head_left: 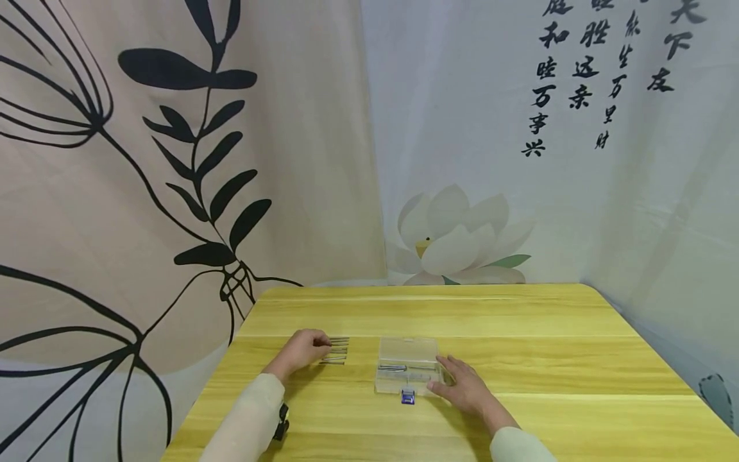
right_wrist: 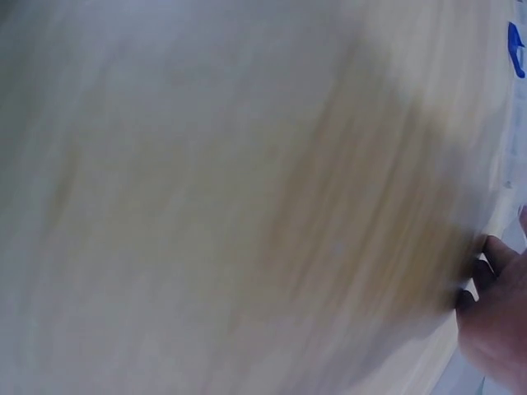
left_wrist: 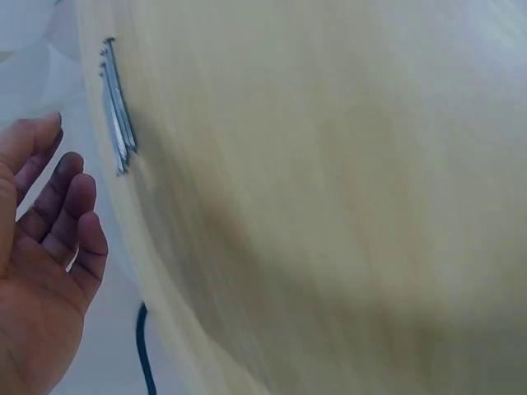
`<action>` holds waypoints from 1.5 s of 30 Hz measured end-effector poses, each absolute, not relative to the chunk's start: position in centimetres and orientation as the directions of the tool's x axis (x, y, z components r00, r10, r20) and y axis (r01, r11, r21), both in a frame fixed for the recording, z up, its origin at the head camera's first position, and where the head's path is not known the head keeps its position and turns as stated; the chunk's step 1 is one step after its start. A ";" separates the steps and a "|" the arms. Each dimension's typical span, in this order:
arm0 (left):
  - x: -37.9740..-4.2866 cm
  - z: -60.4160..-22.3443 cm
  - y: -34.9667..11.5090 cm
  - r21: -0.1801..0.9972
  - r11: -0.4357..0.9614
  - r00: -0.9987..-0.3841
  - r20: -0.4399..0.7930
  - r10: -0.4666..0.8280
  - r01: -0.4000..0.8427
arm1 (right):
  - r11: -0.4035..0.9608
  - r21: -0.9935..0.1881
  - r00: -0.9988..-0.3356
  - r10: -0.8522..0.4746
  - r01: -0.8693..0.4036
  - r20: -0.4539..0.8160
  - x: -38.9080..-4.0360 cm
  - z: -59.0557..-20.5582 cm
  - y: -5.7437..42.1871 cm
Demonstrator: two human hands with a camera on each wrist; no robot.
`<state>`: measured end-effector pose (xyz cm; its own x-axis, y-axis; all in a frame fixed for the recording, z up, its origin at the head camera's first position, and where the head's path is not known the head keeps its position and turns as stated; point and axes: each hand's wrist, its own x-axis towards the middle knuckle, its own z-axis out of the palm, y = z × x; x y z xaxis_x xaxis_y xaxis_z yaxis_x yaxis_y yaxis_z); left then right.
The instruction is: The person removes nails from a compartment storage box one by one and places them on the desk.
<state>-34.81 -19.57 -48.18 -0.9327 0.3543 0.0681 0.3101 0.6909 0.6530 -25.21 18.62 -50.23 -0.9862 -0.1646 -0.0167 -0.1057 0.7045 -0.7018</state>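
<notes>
My left hand (head_left: pixel 303 350) is at the left end of several metal nails (head_left: pixel 340 350) laid out in a row on the table. In the left wrist view the fingers of the left hand (left_wrist: pixel 51 239) bend loosely, with nothing visible between them, beside the nails (left_wrist: pixel 119 111). A clear plastic box (head_left: pixel 408 348) stands in the middle with its lid raised and a blue latch (head_left: pixel 408 397) at its front. More nails (head_left: pixel 392 368) lie in its left part. Spread fingers of my right hand (head_left: pixel 464 387) rest against the box's right side.
The wooden table (head_left: pixel 554 359) reaches back to a printed curtain (head_left: pixel 323 141). A small black device (head_left: pixel 281 423) sits at the left sleeve (head_left: pixel 248 417). In the left wrist view a dark curved line (left_wrist: pixel 143 350) shows past the table edge.
</notes>
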 end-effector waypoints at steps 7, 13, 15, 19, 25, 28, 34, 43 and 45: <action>-35.1 -47.1 -16.9 0.688 0.644 -0.911 0.063 0.407 0.335 | 0.704 -0.703 -0.986 -0.163 -0.102 -0.020 -25.2 -50.0 18.6; -35.2 -46.4 -13.9 0.700 0.608 -0.882 0.067 0.467 0.375 | 0.699 -0.708 -0.986 -0.163 -0.096 -0.028 -25.3 -50.1 18.6; -35.1 -46.2 -12.8 0.708 0.595 -0.877 0.071 0.476 0.380 | 0.696 -0.712 -0.986 -0.165 -0.092 -0.035 -25.2 -50.1 18.6; -34.8 -45.7 -10.7 0.713 0.581 -0.866 0.074 0.494 0.393 | 0.687 -0.721 -0.985 -0.169 -0.089 -0.040 -25.2 -50.0 18.6; -34.6 -45.6 -7.5 0.713 0.564 -0.845 0.074 0.529 0.416 | 0.695 -0.713 -0.985 -0.169 -0.098 -0.029 -25.4 -50.3 18.6; -34.4 -45.9 -6.0 0.706 0.558 -0.832 0.079 0.550 0.436 | 0.694 -0.713 -0.985 -0.170 -0.099 -0.029 -25.5 -50.4 18.7; -33.9 -46.7 -3.9 0.714 0.534 -0.811 0.080 0.580 0.453 | 0.693 -0.717 -0.984 -0.171 -0.078 -0.058 -25.5 -50.4 18.7; -33.8 -48.3 -2.7 0.691 0.560 -0.819 0.080 0.568 0.456 | 0.703 -0.704 -0.984 -0.175 -0.101 -0.033 -25.3 -50.1 18.7; -33.8 -48.7 -2.6 0.681 0.565 -0.816 0.082 0.573 0.465 | 0.703 -0.704 -0.984 -0.174 -0.100 -0.034 -25.3 -50.1 18.7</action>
